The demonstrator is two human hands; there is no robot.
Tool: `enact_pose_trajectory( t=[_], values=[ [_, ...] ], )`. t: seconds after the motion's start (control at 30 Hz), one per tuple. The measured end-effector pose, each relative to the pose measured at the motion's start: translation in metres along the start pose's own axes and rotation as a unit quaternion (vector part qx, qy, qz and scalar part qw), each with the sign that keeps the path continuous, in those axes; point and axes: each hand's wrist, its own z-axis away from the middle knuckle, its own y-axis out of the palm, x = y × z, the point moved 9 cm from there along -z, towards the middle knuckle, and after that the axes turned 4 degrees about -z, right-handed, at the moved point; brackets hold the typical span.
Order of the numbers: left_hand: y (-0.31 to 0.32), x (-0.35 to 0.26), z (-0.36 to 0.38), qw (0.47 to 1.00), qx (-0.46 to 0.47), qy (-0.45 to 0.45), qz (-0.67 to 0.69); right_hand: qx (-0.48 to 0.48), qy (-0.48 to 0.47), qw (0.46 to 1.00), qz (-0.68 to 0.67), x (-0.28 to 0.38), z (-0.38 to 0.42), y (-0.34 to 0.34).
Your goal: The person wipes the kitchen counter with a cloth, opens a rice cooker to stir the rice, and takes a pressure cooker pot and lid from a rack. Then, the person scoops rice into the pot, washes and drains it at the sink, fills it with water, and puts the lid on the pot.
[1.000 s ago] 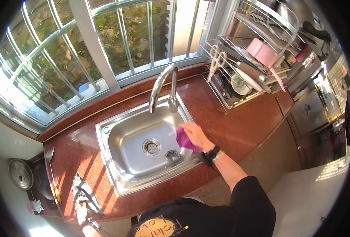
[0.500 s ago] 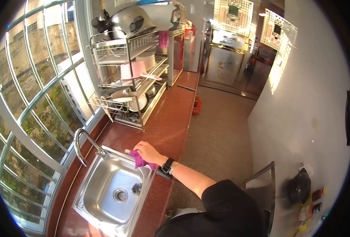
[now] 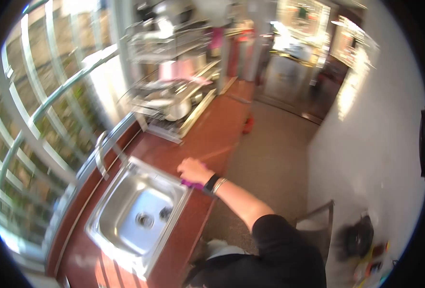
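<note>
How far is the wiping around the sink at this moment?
Done: cannot tell, because the picture is blurred and no wet or clean streaks show. In hand: the right hand presses a purple cloth on the red counter at the sink rim's right edge. Left: the counter stretch toward the dish rack has not yet been reached by the cloth. The left hand is not in view.

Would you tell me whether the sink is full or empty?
Empty: the sink shows a bare steel bottom and an uncovered drain, with no standing water.
</note>
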Motion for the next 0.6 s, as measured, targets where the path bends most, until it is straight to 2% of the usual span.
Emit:
enact_pose_trajectory(
  t=[0.03,0.1,0.17,0.27,0.33,0.37,0.4,0.47,0.53,0.6],
  values=[
    [0.0,0.014,0.014,1.0,-0.004,-0.02,0.007,-0.069,-0.078,0.994,-0.023,0.013,-0.01,-0.011],
    [0.001,0.025,0.044,0.998,-0.011,-0.058,0.024,-0.038,-0.179,0.983,-0.007,0.026,-0.046,0.002],
    [0.002,0.018,0.072,0.995,-0.011,-0.094,0.043,0.003,-0.196,0.977,-0.082,0.021,-0.074,0.027],
    [0.011,-0.023,0.104,0.991,-0.014,-0.126,0.052,0.129,-0.24,0.959,-0.073,0.027,-0.108,0.077],
    [0.043,-0.042,0.116,0.994,-0.099,-0.009,-0.039,0.166,-0.269,0.946,-0.078,0.037,-0.12,0.098],
    [0.029,-0.088,0.118,0.997,0.003,-0.063,0.041,0.188,-0.278,0.939,-0.073,0.042,-0.126,0.108],
    [0.039,-0.106,0.118,0.996,0.037,-0.042,0.069,0.196,-0.29,0.933,-0.078,0.046,-0.134,0.119],
    [0.049,-0.134,0.128,1.0,0.005,0.006,0.022,0.212,-0.296,0.931,-0.04,0.051,-0.149,0.14],
    [0.055,-0.15,0.138,0.999,0.006,-0.018,0.043,0.217,-0.303,0.927,-0.044,0.057,-0.158,0.151],
    [0.055,-0.163,0.146,0.997,0.007,-0.038,0.064,0.215,-0.31,0.926,0.024,0.057,-0.172,0.172]
  ],
)
